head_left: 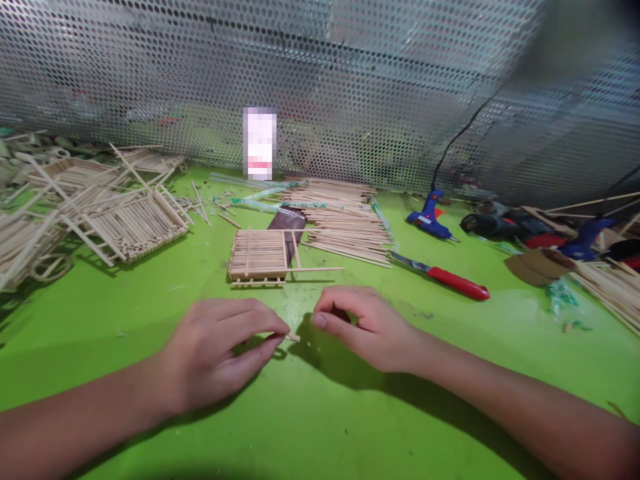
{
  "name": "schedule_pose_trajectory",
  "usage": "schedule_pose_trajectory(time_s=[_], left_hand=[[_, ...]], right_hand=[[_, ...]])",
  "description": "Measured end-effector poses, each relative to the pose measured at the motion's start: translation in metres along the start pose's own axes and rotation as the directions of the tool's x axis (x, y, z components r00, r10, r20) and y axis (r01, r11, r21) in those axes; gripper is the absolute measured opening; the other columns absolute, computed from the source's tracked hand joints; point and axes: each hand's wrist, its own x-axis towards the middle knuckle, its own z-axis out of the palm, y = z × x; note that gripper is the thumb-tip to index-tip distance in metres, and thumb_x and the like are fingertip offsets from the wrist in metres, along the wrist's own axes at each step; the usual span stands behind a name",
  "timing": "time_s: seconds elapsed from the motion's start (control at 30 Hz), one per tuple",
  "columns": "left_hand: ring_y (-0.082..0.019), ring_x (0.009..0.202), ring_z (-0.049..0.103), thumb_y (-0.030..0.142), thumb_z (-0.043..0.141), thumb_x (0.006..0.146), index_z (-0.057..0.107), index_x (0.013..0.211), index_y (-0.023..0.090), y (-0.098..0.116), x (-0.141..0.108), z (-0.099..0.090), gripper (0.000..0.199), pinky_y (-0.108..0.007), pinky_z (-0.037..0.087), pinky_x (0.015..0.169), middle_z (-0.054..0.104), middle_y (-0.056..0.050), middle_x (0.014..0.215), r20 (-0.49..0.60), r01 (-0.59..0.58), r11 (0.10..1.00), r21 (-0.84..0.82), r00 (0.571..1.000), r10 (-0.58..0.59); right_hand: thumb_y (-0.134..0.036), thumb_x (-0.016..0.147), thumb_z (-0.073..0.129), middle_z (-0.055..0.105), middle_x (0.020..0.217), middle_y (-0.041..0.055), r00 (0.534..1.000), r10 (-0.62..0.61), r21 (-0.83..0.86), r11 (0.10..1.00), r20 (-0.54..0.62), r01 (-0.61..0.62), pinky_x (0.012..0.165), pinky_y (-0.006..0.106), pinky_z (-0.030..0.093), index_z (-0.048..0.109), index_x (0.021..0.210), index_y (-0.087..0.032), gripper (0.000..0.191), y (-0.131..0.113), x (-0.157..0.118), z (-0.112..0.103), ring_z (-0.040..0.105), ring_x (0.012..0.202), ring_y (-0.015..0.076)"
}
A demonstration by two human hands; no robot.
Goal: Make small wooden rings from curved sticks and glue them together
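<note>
Toward the near edge of the green bench (345, 427), midway between its sides, the left hand (203, 350) pinches a small wooden piece (293, 338) between thumb and index finger. The visible end of the piece projects from the fingertips; its long axis runs roughly left to right, with the free end pointing right, toward the right hand. The right hand (375, 327) is positioned just beside it, fingers curled and thumb tip close to the index finger; whether these tips are pressed together cannot be determined.

Beyond the hands, toward the far edge, a slatted wooden model (265, 253) lies partly over a dark plate (295, 220). The slats run left to right, and a long stick extends to the right from the model's body. To the right of the model, a pile of thin sticks (345, 223) lies with its long axis parallel to the far edge. A red-handled knife (457, 283) points its blade left, at the pile. Near the far right corner, a blue glue gun (431, 217) directs its nozzle right and toward the near edge. Further slatted assemblies (140, 227) occupy the left side of the bench
</note>
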Motion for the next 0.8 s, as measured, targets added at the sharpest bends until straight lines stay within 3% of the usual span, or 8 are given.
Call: schedule_pose_trajectory(time_s=[0.13,0.37,0.63,0.8], left_hand=[[-0.01,0.067,0.072,0.012,0.065,0.096,0.072,0.096,0.018,0.001,0.0,0.0,0.01,-0.017,0.056,0.06,0.079,0.001,0.081,-0.002,-0.006,1.0,-0.016,1.0,0.006],[-0.01,0.07,0.072,0.015,0.065,0.096,0.072,0.096,0.018,0.001,0.0,0.002,0.007,-0.019,0.056,0.064,0.079,0.001,0.084,0.008,0.001,1.0,-0.015,1.0,-0.001],[-0.01,0.07,0.072,0.014,0.065,0.096,0.072,0.097,0.018,-0.001,-0.001,0.003,0.008,-0.018,0.057,0.064,0.079,0.0,0.084,0.01,-0.004,1.0,-0.021,1.0,0.004],[-0.01,0.068,0.073,0.011,0.065,0.095,0.072,0.096,0.017,-0.001,-0.001,0.002,0.01,-0.017,0.059,0.062,0.079,0.0,0.081,-0.005,-0.014,1.0,-0.017,1.0,0.014]], right_hand=[[-0.045,0.1,0.064,0.071,0.083,0.0014,0.999,0.009,0.139,0.99,0.047,-0.015,0.064,0.025,0.045,0.075,0.098,-0.019,0.028,-0.005,0.003,0.003,0.061,0.071,0.0132],[-0.04,0.093,0.072,0.071,0.077,0.0016,0.996,0.055,0.265,0.962,0.066,-0.071,0.057,0.024,0.043,0.08,0.092,-0.019,0.023,-0.007,0.004,0.008,0.058,0.064,0.0121],[-0.033,0.095,0.068,0.067,0.078,0.0009,0.995,0.078,0.251,0.964,0.055,-0.089,0.062,0.026,0.045,0.072,0.087,-0.018,0.018,-0.011,0.002,0.009,0.058,0.068,0.013],[-0.048,0.102,0.056,0.056,0.077,-0.0017,0.979,0.195,0.399,0.895,0.056,-0.201,0.063,0.027,0.048,0.06,0.093,-0.02,0.03,-0.003,0.0,-0.002,0.054,0.067,0.0129]])
